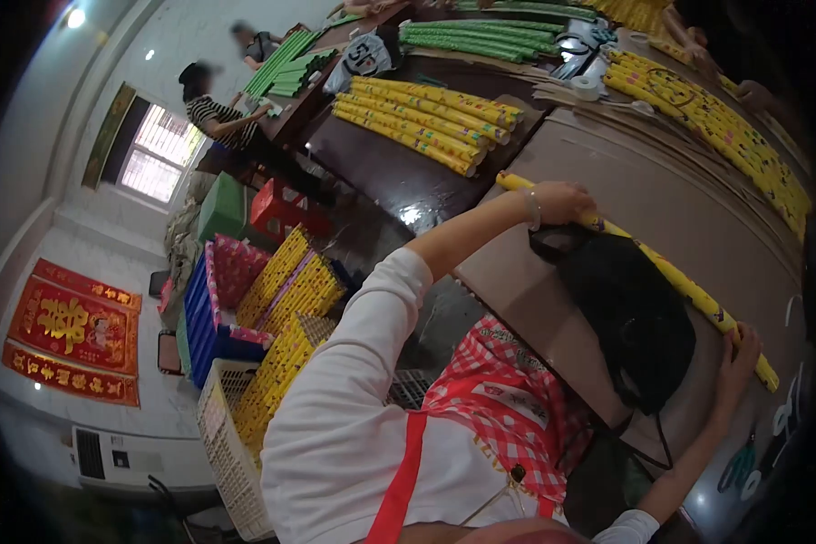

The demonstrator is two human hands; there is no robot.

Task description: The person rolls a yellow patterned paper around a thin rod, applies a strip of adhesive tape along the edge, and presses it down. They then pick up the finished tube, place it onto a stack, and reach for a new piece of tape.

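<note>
A long, thin roll of yellow patterned wrapping paper (655,261) lies slantwise across the brown cardboard-covered table (553,150). My left hand (562,202), with a bracelet at the wrist, is closed over the roll toward its upper end. Near the lower end, my right hand (742,358) curls its fingers around the same roll. A black cloth bag (630,313) with straps rests against my side of the roll, between my two forearms.
Finished-looking yellow rolls (426,122) and green rolls (480,38) are stacked along the far tables. Teal scissors (740,462) and tape rolls (782,419) lie at lower right. Crates (231,453) of yellow rolls stand at left. A person in stripes (222,122) works farther off.
</note>
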